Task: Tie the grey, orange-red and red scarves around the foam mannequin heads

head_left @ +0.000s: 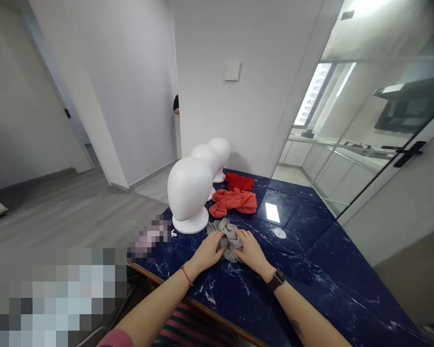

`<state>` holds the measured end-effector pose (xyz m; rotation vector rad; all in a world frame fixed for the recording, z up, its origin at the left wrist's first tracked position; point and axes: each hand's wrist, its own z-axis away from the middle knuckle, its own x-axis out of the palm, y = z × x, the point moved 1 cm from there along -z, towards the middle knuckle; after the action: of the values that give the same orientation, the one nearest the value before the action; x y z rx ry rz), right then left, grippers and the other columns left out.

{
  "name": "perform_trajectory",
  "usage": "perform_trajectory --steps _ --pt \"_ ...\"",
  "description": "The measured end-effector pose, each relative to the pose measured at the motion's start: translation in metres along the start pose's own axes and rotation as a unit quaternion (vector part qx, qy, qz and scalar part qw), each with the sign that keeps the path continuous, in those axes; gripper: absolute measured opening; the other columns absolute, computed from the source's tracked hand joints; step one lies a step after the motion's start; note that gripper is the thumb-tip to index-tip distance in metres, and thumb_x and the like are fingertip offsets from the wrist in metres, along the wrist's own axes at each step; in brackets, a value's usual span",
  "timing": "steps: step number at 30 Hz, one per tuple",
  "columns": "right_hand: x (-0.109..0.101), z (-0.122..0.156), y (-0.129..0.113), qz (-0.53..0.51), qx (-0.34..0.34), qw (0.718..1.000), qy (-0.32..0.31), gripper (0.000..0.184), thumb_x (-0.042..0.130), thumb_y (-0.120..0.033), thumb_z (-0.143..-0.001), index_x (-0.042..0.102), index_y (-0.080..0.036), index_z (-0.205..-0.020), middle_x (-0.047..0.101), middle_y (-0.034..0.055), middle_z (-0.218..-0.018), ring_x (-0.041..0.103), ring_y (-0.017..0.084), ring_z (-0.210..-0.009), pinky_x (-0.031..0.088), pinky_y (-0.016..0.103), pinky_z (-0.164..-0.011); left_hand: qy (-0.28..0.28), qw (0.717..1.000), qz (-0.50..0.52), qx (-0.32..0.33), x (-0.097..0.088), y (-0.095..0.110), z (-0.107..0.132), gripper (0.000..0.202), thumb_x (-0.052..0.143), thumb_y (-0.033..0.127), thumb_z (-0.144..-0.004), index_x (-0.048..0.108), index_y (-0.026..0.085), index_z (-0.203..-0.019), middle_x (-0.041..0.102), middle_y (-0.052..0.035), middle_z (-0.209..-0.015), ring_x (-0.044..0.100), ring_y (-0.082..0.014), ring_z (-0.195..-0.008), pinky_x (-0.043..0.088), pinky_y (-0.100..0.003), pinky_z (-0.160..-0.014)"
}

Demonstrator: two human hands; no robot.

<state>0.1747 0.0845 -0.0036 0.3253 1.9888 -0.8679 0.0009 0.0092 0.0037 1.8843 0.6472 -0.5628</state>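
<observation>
A crumpled grey knitted cloth (227, 233) lies on the dark blue marble table (311, 270). My left hand (207, 252) grips its left side with curled fingers. My right hand (249, 249), a dark watch on its wrist, presses and pinches the cloth's right side. Just behind the cloth stands a white foam mannequin head (189, 193). Two more white heads (217, 153) stand in a row behind it.
An orange knitted piece (234, 201) and a red one (239, 182) lie beside the heads. Glass sliding doors (365, 130) run along the right of the table. A blurred-out patch (150, 238) sits at the table's left edge. Someone's elbow (176, 105) shows past the wall corner.
</observation>
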Motion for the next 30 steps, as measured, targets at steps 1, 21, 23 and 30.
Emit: perform_trajectory --steps 1,21,23,30 --pt "-0.001 0.0 0.0 -0.008 0.003 1.0 -0.001 0.054 0.057 -0.023 -0.076 0.049 -0.022 -0.129 0.058 0.0078 -0.117 0.051 0.027 -0.104 0.044 0.042 -0.093 0.021 1.0 0.021 -0.001 -0.004 0.003 0.0 0.037 0.056 0.018 -0.079 0.055 0.022 -0.116 0.058 -0.0089 -0.118 0.052 -0.0232 -0.113 0.04 -0.042 -0.102" --pt "-0.012 0.006 0.041 0.157 0.123 0.957 0.21 0.075 0.04 -0.072 -0.075 0.059 -0.014 -0.118 0.049 0.0193 -0.13 0.048 0.038 -0.116 0.04 0.052 -0.093 0.429 0.883 0.05 -0.183 -0.048 -0.057 -0.001 0.094 0.077 0.017 -0.052 0.032 0.018 -0.134 0.035 -0.0169 -0.139 0.026 -0.0335 -0.137 0.021 -0.049 -0.113" --pt "-0.007 0.008 0.029 0.186 0.088 0.955 0.214 0.075 0.038 -0.071 -0.079 0.052 -0.017 -0.129 0.041 0.0175 -0.139 0.043 0.037 -0.123 0.037 0.054 -0.097 0.422 0.89 0.032 -0.167 -0.045 -0.058 -0.002 0.088 0.078 0.018 -0.055 0.035 0.019 -0.132 0.04 -0.0156 -0.136 0.031 -0.0326 -0.134 0.025 -0.049 -0.111" --pt "0.011 0.012 0.031 0.266 0.007 0.96 0.085 0.062 0.037 -0.062 -0.083 0.051 -0.024 -0.13 0.043 0.0151 -0.135 0.039 0.038 -0.126 0.041 0.057 -0.091 0.412 0.893 -0.021 -0.18 -0.042 -0.06 -0.001 0.075 0.074 0.019 -0.064 0.037 0.015 -0.13 0.045 -0.0171 -0.131 0.037 -0.0311 -0.129 0.029 -0.047 -0.108"
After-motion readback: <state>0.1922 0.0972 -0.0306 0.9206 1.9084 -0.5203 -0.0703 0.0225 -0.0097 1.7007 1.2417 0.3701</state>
